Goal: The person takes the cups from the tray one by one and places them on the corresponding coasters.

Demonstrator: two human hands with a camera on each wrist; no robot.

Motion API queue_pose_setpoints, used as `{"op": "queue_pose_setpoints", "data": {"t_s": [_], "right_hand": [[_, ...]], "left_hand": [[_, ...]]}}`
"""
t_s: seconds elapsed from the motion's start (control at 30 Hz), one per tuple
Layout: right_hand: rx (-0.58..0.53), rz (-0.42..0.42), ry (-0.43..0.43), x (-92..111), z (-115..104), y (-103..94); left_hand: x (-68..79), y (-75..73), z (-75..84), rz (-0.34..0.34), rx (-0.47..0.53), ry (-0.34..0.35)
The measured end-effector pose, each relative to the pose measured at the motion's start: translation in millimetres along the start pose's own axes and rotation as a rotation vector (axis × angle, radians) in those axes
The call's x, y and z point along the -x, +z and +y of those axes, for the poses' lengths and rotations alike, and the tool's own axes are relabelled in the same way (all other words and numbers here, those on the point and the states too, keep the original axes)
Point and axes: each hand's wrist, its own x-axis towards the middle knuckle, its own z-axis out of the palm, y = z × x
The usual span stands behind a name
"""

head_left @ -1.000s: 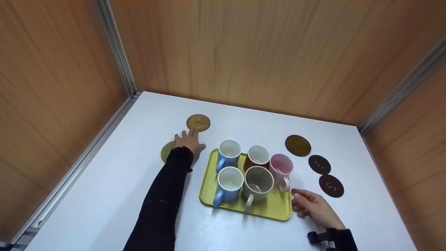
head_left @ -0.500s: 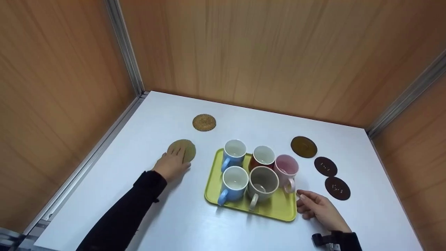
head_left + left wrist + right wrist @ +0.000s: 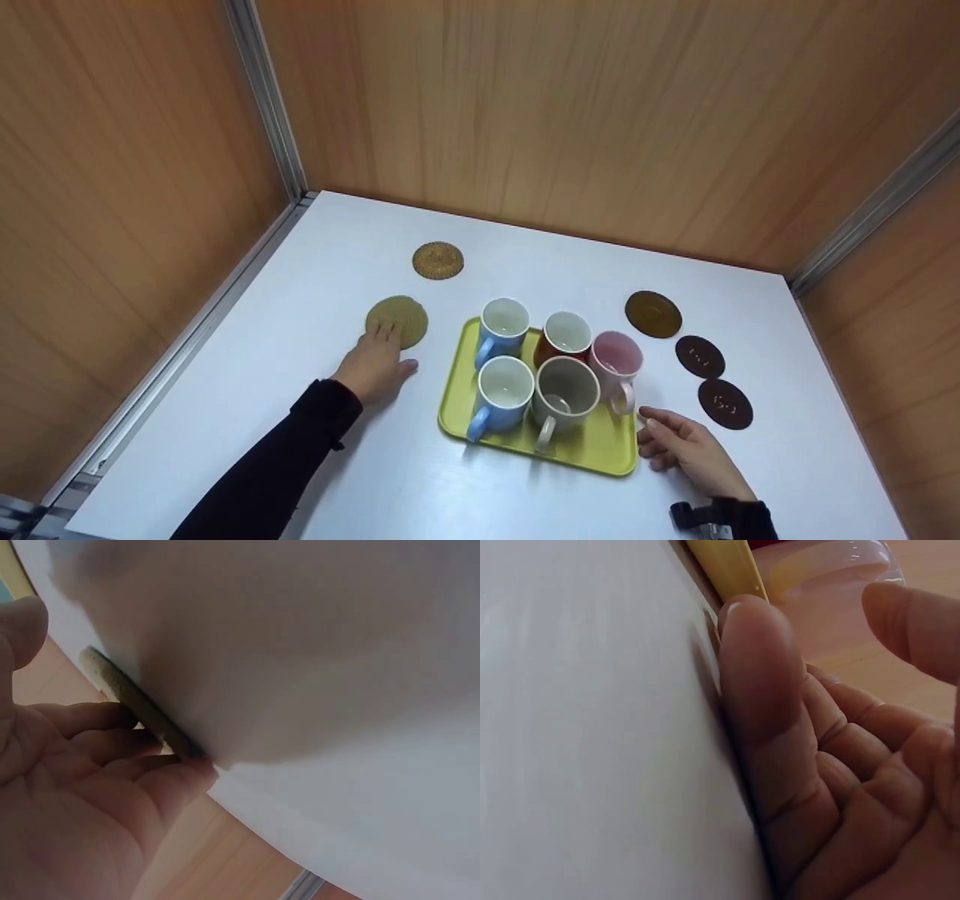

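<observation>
My left hand (image 3: 375,365) rests its fingertips on the near part of a round olive-tan coaster (image 3: 405,315) lying on the table. In the left wrist view, the coaster (image 3: 127,697) shows edge-on at the fingertips, with the thumb apart from it. Beside the right edge of a yellow-green tray (image 3: 577,457), my right hand (image 3: 694,454) rests on the table with relaxed fingers and holds nothing. On the tray stand two blue mugs (image 3: 500,412), a grey mug (image 3: 562,420), a pink mug (image 3: 611,375) and a dark red mug (image 3: 541,351), all upright.
A woven tan coaster (image 3: 438,260) lies farther back on the left. To the right of the tray are a brown coaster (image 3: 653,314) and two dark coasters, one behind (image 3: 700,356) and one nearer (image 3: 725,403). Wooden panels (image 3: 562,135) enclose the white table's sides and back.
My left hand has left the woven coaster and come back toward me onto the olive-tan one, which has shifted slightly away and right. The right hand stays by the tray.
</observation>
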Motion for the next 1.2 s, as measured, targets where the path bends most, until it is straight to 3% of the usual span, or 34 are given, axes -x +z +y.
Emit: {"op": "queue_pose_setpoints", "data": {"t_s": [0.17, 0.3, 0.53, 0.9, 1.2], "right_hand": [[0.023, -0.02, -0.062, 2, 1, 2.9], [0.083, -0.018, -0.118, 2, -1, 6.5], [0.184, 0.035, -0.093, 2, -2, 10.1], [0.173, 0.038, -0.092, 1, -2, 13.0], [0.179, 0.043, -0.093, 1, -3, 12.5]], "left_hand": [[-3.2, 5.9, 5.9, 0.032, -0.02, 0.026], [-7.6, 9.9, 10.2, 0.095, -0.027, 0.036], [-17.6, 16.3, 20.6, 0.193, -0.065, 0.094], [-49.4, 2.3, 46.6, 0.119, -0.016, 0.112], [-83.8, 3.9, 53.6, 0.087, 0.008, 0.196]]}}
